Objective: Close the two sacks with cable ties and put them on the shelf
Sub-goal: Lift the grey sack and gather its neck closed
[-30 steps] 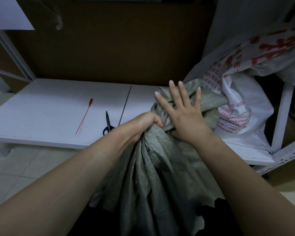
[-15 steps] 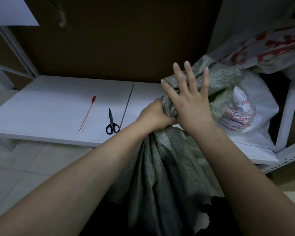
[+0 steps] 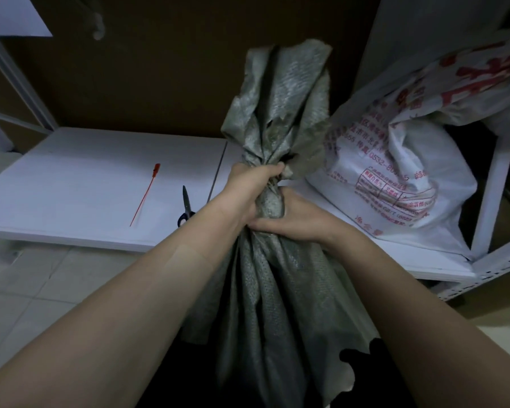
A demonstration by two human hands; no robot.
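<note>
Grey-green woven sack (image 3: pixel 280 290), white red-printed sack (image 3: pixel 395 184), red cable tie (image 3: pixel 147 192), white shelf (image 3: pixel 80 184).

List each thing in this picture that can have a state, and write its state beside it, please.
Grey sack: upright, neck bunched, no tie visible on it.
Left hand: grips the bunched neck, higher up.
Right hand: grips the neck just below.
Red cable tie: lies straight, unlooped, on the shelf.
Scissors: blades closed, lying on the shelf.
White sack: lies on the shelf; tied or not, cannot tell.
</note>
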